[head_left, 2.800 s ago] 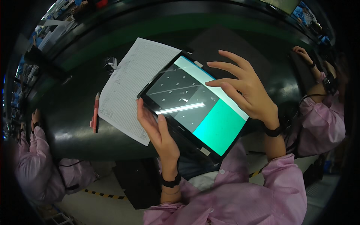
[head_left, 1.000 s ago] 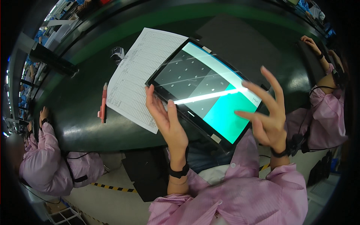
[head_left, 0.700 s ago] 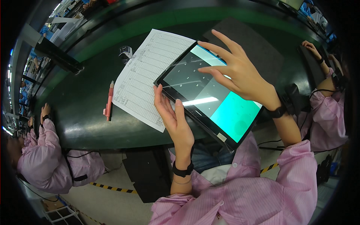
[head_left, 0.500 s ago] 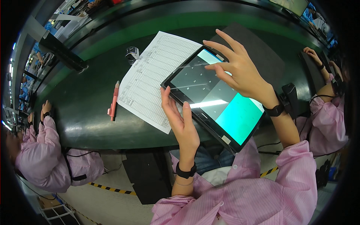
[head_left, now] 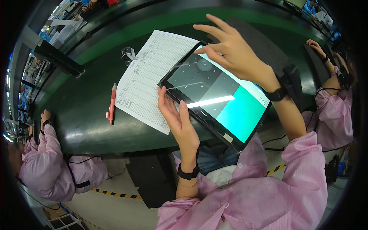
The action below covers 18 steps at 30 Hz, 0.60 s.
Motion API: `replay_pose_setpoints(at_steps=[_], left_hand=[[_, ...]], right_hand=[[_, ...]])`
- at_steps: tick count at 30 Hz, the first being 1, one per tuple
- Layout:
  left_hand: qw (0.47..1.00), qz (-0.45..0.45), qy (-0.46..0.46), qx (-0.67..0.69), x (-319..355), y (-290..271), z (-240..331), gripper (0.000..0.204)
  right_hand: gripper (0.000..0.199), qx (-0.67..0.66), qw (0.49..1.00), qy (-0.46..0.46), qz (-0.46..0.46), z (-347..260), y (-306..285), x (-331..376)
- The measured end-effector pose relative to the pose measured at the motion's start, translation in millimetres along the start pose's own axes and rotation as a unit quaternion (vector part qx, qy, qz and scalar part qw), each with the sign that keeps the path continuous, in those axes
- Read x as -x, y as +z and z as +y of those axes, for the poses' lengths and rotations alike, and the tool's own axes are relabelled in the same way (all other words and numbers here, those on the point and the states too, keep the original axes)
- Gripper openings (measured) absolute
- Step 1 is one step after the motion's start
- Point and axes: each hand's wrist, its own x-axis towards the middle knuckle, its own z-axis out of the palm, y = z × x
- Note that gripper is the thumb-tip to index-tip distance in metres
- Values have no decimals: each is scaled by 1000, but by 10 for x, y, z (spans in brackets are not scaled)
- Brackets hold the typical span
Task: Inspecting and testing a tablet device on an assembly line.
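Nearest, at the lower edge, a pink striped smock [head_left: 253,199] with its sleeves pushed up; blue jeans [head_left: 216,157] showed between its front flaps; each wrist wore a black band, the left one also a thin bracelet [head_left: 188,186].

Left hand [head_left: 183,130] gripped the tablet [head_left: 239,115] at its near left edge, thumb on the front border, fingers along the side; right hand [head_left: 243,57] was loose and held nothing, fingers spread over the far part of the screen; whether a fingertip touched the glass, could not tell.

Tablet lay slantwise, screen up, its near corner out past the table's edge; screen showed a grey keypad, a turquoise block and a pale strip; a round pale spot sat among the keys, a bright streak of lamp glare ran across the middle; small pale tab [head_left: 227,138] on the near border.

Left of the tablet, a ruled paper [head_left: 149,76] with small writing, too fine to make out; a pink pen [head_left: 111,105] just beside it on the dark green table [head_left: 84,115]; a small black shiny object [head_left: 128,55] by its upper left edge; a dark flat sheet [head_left: 268,44] lay beyond the tablet.

Farther out, co-workers in pink sat at left [head_left: 48,165] and right [head_left: 333,119]; people in blue [head_left: 311,9] showed in the distance.
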Motion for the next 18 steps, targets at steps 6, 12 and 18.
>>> replay_pose_setpoints(at_steps=[6, 12, 18], left_hand=[[1000, 11, 3, -5, 12, -43, -2, 54], [1000, 2, 4, -31, 15, 25, 32, 53], [999, 3, 2, -32, 16, -1, 8, 52]], right_hand=[[18, -151, 988, 7, -27, -549, -686, 534], [20, -88, 988, 63, -110, -935, -992, 1257], [21, -69, 992, 88, -64, -915, -894, 1397]])
